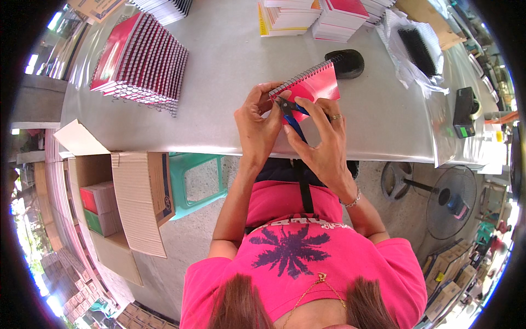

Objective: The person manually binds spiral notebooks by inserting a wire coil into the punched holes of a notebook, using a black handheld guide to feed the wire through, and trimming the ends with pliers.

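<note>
My left hand [260, 118] grips the near left corner of a spiral-bound notebook [318, 86] with a red, glossy cover. A black wire coil runs along the notebook's upper left edge. In my right hand [323, 131] are cutting pliers [294, 118] with blue handles, their jaws at the near end of the coil, close to my left fingertips. The pliers' handles are spread apart. Whether the jaws touch the wire is too small to tell. Just beyond the notebook lies a black oval object [348, 64].
A tall stack of red spiral notebooks [143, 66] stands at the left. Unbound booklets [339, 19] are piled at the back. Black coils [416, 52] lie on white wrapping at right, near a tape dispenser [466, 112]. An open carton [137, 192] and a fan [452, 203] flank me below.
</note>
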`<state>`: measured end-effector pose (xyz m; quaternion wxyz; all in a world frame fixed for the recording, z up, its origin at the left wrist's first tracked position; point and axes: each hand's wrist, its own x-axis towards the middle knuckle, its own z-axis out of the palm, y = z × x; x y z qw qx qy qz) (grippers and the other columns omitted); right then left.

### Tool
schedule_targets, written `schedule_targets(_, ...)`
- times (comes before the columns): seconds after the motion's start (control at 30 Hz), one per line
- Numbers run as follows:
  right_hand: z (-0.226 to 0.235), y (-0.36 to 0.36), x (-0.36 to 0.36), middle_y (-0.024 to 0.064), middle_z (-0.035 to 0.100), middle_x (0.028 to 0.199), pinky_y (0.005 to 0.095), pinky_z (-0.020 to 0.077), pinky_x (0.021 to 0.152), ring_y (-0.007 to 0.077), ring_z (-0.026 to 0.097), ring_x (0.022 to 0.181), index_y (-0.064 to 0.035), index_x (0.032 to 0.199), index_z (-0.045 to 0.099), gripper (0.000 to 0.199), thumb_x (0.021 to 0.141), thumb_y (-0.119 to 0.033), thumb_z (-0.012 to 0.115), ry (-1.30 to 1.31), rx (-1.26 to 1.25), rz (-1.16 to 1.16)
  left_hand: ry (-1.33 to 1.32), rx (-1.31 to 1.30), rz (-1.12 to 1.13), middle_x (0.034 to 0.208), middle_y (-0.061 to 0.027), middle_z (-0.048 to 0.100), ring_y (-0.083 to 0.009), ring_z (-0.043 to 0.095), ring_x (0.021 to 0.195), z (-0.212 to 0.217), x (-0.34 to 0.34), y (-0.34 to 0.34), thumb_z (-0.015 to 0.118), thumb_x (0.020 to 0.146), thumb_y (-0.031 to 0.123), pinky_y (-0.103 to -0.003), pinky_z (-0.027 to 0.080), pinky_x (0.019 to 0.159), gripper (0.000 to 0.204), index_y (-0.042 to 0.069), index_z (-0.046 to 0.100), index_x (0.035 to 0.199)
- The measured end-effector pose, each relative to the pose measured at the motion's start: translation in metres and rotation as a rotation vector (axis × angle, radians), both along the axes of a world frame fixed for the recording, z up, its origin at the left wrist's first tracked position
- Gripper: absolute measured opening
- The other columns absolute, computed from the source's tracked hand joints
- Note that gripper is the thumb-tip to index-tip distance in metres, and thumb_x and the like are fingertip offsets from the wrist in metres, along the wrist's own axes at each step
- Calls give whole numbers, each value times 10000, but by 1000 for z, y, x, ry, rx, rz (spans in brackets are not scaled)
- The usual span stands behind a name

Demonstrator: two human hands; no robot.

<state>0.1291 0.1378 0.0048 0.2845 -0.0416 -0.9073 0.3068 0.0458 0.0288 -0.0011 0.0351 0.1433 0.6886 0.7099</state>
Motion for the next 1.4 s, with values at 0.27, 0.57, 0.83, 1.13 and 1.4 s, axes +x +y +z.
schedule_targets(0.27, 1, 0, -2, 105, 570, 989, 403, 470, 764, 268, 587, 887, -110, 1171, 647, 467, 731, -190, 783, 73, -36, 12, 95, -115, 73, 958, -83, 719, -124, 676, 891, 1, 4, -2, 571, 855, -72, -257, 532, 783, 276, -4, 651, 1110)
schedule_targets(0.57, 6, -2, -1, 91, 588, 952, 376, 502, 692, 270, 614, 803, -99, 1149, 654, 422, 748, -160, 771, 72, -84, 47, 171, -213, 131, 966, -57, 722, -138, 687, 929, -1, 6, -3, 590, 835, -93, -263, 545, 806, 318, 34, 667, 1117)
schedule_targets(0.83, 20, 15, -2, 128, 630, 796, 331, 503, 557, 257, 629, 612, -10, 975, 571, 347, 917, -347, 623, -545, -1721, 654, 313, -348, 171, 986, -89, 711, -139, 699, 839, -7, 12, -9, 612, 820, -97, -274, 539, 757, 379, 84, 665, 1149)
schedule_targets(1.13, 49, 70, 3, 64, 595, 874, 265, 455, 698, 114, 557, 786, -34, 1182, 550, 390, 958, -353, 564, -454, -804, 312, 279, -235, 283, 953, -67, 711, -96, 610, 695, 50, -4, -23, 717, 839, 67, -251, 490, 633, 269, 50, 677, 1104)
schedule_targets(1.4, 6, 207, 11, 128, 572, 1087, 352, 440, 888, 237, 562, 998, -53, 1211, 559, 366, 909, -249, 624, -264, -57, -340, 740, -230, 510, 1047, -50, 644, -85, 574, 944, 175, -113, -149, 568, 981, 161, -213, 449, 851, 318, 7, 595, 1257)
